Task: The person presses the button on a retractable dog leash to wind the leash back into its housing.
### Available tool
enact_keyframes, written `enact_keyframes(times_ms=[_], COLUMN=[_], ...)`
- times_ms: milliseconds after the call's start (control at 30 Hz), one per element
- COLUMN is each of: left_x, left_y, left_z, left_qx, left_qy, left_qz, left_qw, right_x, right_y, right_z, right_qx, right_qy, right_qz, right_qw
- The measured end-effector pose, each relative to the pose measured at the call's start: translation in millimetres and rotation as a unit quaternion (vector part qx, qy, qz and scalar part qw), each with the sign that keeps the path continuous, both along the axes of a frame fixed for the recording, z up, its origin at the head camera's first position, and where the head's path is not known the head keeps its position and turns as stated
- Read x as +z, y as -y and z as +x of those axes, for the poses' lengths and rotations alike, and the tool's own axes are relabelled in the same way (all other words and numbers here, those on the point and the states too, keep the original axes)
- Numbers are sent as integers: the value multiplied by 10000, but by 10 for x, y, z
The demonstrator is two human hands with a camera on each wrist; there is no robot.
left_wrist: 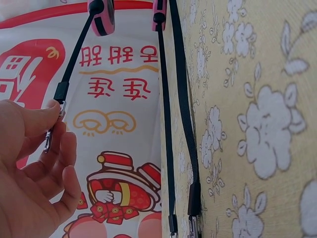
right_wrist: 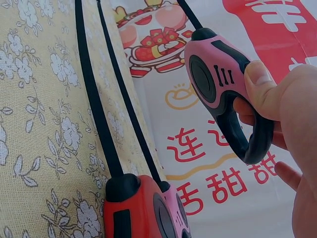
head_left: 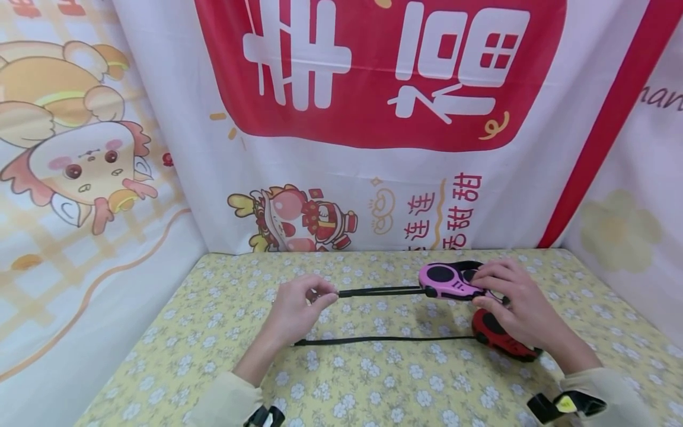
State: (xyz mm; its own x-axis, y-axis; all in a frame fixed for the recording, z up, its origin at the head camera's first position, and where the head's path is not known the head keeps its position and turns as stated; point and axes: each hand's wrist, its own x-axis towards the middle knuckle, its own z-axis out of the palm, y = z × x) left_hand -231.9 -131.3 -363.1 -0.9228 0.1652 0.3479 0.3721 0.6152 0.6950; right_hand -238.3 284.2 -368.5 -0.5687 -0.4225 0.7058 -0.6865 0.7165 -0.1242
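My right hand (head_left: pixel 514 296) grips a pink retractable dog leash (right_wrist: pixel 218 69) by its black loop handle, thumb on top of the casing. Its black strap is drawn out leftward to my left hand (head_left: pixel 299 305), which pinches the metal clip (left_wrist: pixel 48 140) at the strap's end between thumb and fingers. Below the right hand a red retractable leash (head_left: pixel 501 338) lies on the table, its black strap stretched left. Beside it lies a second pink leash (right_wrist: pixel 174 206), also with its strap drawn out; in the head view the held leash overlaps it.
A yellow flowered cloth covers the table (head_left: pixel 368 385). Behind it hangs a white curtain (head_left: pixel 203 196) with red lettering and cartoon prints, and printed cloth also closes in the left and right sides. Two strap ends (left_wrist: pixel 194 203) lie side by side on the table at the left.
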Motion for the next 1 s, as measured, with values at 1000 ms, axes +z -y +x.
enact_keyframes(times_ms=[1000], left_x=[13], left_y=[-19], left_z=[12], left_qx=[16], left_qy=[-35], left_qz=[-4], left_qw=[10000], right_x=[15], right_y=[43], right_z=[14], right_qx=[-53], right_qy=[22], right_qz=[47], right_qw=[10000])
